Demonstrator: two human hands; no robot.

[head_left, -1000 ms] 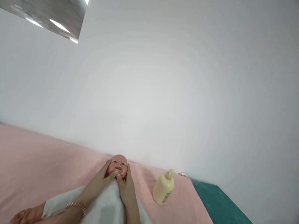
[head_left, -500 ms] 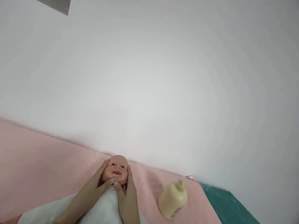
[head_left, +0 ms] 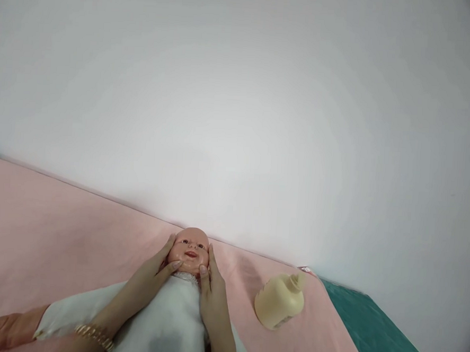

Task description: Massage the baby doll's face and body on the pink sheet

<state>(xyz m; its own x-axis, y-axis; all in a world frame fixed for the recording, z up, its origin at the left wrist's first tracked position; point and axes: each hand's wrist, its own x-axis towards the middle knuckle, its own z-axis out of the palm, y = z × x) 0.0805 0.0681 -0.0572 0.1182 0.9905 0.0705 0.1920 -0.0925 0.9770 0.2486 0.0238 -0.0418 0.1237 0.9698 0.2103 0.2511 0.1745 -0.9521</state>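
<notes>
A baby doll (head_left: 191, 247) in a white garment (head_left: 174, 315) lies on its back, its bald head towards the wall. Both hands cup the head from the sides. My left hand (head_left: 157, 269) has its fingers along one side of the head and its thumb on the chin. My right hand (head_left: 213, 286) mirrors it on the other side, thumb near the jaw. A gold bracelet (head_left: 94, 335) circles my left wrist. One doll arm (head_left: 10, 329) stretches out at the lower left.
A pale yellow pump bottle (head_left: 279, 302) stands right of the doll on the pink sheet (head_left: 76, 225). Beyond the sheet's right edge shows a green surface (head_left: 377, 328). A white wall (head_left: 238, 118) rises directly behind.
My thumbs have moved apart from the middle of the chin towards the sides of the jaw. The view has tilted down slightly, showing more of the doll's body and arm.
</notes>
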